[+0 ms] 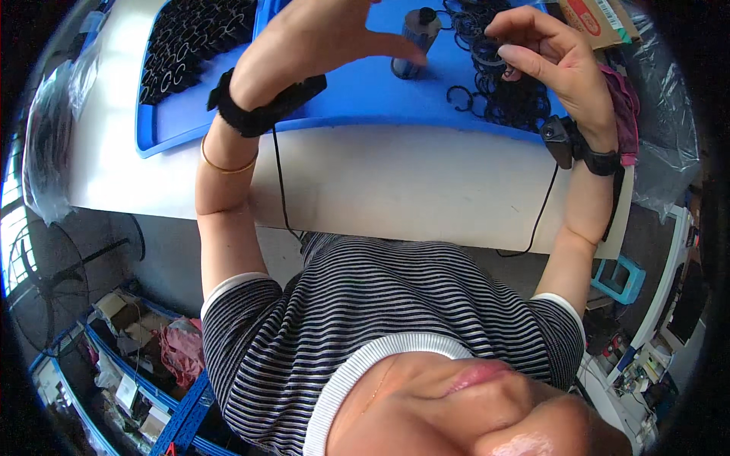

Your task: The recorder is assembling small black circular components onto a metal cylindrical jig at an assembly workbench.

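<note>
My left hand (323, 45) reaches in over the blue tray with its thumb stretched out beside a dark grey cylindrical post (420, 34). Its other fingers run past the upper edge of the picture. The post stands on the tray and has a wider round base. To the right, my right hand (563, 64) is curled, thumb and forefinger close together at a black open ring (487, 53), which they seem to pinch. Below these fingertips lies a loose pile of black C-shaped rings (521, 102). A single C-shaped ring (458, 98) lies just left of the pile.
Many black rings (194, 45) fill the left part of the blue tray (365, 120), which rests on a pale table (411, 175). A cardboard box (597, 23) and pink-purple cloth (625, 114) are at right. Thin cables hang from the black wrist straps (262, 114).
</note>
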### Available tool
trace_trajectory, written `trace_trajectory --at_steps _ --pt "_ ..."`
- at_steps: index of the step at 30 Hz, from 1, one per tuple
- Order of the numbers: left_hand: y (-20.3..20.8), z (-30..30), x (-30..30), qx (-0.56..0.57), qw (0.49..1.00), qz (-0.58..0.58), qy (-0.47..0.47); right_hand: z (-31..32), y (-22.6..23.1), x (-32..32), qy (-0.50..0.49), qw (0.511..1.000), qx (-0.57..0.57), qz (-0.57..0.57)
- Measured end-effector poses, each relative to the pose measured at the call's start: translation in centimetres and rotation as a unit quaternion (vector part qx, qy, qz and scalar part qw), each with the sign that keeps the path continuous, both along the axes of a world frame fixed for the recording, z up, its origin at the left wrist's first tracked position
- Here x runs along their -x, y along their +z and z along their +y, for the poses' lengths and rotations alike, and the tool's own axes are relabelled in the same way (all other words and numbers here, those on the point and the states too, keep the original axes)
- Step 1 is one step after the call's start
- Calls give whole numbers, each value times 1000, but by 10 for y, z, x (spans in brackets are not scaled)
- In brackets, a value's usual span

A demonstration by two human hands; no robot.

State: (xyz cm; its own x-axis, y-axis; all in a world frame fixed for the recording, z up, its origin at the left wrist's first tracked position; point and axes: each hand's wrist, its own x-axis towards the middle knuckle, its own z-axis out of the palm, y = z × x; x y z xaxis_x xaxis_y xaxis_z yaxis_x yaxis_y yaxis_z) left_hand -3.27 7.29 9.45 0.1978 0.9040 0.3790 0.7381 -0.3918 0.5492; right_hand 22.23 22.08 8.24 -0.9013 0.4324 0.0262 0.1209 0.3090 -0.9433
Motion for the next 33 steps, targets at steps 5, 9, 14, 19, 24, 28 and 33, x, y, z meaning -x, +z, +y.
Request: trace_trajectory --at_steps 5,9,14,19,24,28,33 --pt "16 -20 -9 -50 996 -55 56 -6 10 7 -18 999 43 6" --pt "10 -18 -27 86 972 -217 17 -8 5 0 -13 994 86 73" --pt "4 -18 -37 158 936 -314 -13 -16 5 4 2 989 110 96" --pt "-3 -12 -35 192 890 -413 -23 -16 5 3 14 991 89 95" --pt "-10 -8 -34 174 912 -372 -10 -16 7 0 -7 995 73 63" --pt "-14 -7 -31 160 903 -396 -39 -14 3 0 -9 996 72 61" --pt "-11 -10 -34 88 943 -320 -10 -2 -6 -7 27 999 17 42"
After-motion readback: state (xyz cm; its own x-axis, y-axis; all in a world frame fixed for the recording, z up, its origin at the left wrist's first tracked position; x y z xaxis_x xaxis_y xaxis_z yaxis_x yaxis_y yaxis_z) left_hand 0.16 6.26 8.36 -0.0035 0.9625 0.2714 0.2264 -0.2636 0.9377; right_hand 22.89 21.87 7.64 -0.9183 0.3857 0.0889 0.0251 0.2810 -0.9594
